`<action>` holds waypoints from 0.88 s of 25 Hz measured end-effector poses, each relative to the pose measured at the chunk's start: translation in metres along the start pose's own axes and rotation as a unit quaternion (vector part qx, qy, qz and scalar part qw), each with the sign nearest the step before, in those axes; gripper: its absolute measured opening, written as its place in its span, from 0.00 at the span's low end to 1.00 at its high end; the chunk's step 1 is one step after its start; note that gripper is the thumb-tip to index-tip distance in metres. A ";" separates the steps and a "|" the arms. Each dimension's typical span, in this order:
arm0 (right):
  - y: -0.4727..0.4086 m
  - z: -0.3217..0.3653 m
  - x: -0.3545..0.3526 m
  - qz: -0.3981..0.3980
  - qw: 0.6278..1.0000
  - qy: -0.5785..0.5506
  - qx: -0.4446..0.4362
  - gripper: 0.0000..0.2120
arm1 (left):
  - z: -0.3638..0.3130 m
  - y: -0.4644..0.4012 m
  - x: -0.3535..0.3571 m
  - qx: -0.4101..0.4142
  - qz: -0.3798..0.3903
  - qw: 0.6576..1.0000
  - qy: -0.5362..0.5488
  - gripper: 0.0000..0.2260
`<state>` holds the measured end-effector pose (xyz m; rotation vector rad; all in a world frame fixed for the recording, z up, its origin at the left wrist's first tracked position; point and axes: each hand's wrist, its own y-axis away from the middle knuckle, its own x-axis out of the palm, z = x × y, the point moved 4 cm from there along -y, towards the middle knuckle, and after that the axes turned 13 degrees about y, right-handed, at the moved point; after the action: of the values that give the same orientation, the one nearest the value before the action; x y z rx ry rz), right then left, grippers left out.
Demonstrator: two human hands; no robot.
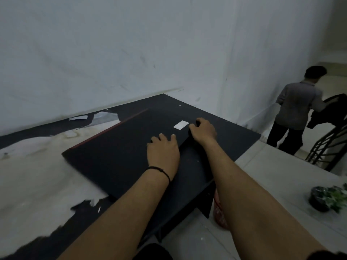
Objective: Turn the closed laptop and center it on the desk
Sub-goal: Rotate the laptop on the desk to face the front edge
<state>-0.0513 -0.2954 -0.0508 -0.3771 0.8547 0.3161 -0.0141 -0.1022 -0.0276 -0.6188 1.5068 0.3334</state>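
**Both hands on the laptop, ready to swing it round**

Left hand [163,152] lies flat on the lid of the closed laptop [120,149], fingers spread and pressing down near its right edge, at the centre of the frame. Right hand [203,130] is curled over the laptop's right corner, just right of centre, fingers hooked round the edge beside a small white sticker [180,124]. The laptop sits askew on the desk [221,121], its long edges running diagonally from lower left to upper right, and it lies toward the desk's right end, where the dark surface is intact; the left half of the desktop is worn to a pale, peeling patch [33,166].

To do the turn well, I would keep the flat hand as the pivot, pressing lightly enough that the base can slide instead of dragging. The hooked hand should steer the corner in a slow arc until the long edges run parallel with the desk's front edge. Then both hands should push it left toward the middle, flat on the surface, not lifted by one corner. The torn covering could catch the base, so ease over its edges. The desk's right edge is close; guide the corner away from it.

Another person [298,107] stands at the far right, well apart from the desk.
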 end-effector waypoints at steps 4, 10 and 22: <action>0.048 -0.014 -0.022 -0.034 0.999 -0.018 0.016 0.23 | 0.012 0.043 0.003 0.004 -0.057 0.998 0.002 0.28; 0.078 -0.021 -0.042 -0.055 0.991 -0.117 0.019 0.15 | 0.019 0.060 -0.006 0.058 -0.055 0.996 -0.041 0.29; 0.102 -0.017 -0.049 -0.067 0.991 -0.112 -0.016 0.24 | 0.024 0.069 -0.015 -0.015 -0.083 0.994 -0.072 0.28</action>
<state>-0.1360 -0.2180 -0.0426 -0.4177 0.6011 0.2431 -0.0342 -0.0301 -0.0256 -0.7245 1.3051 0.2671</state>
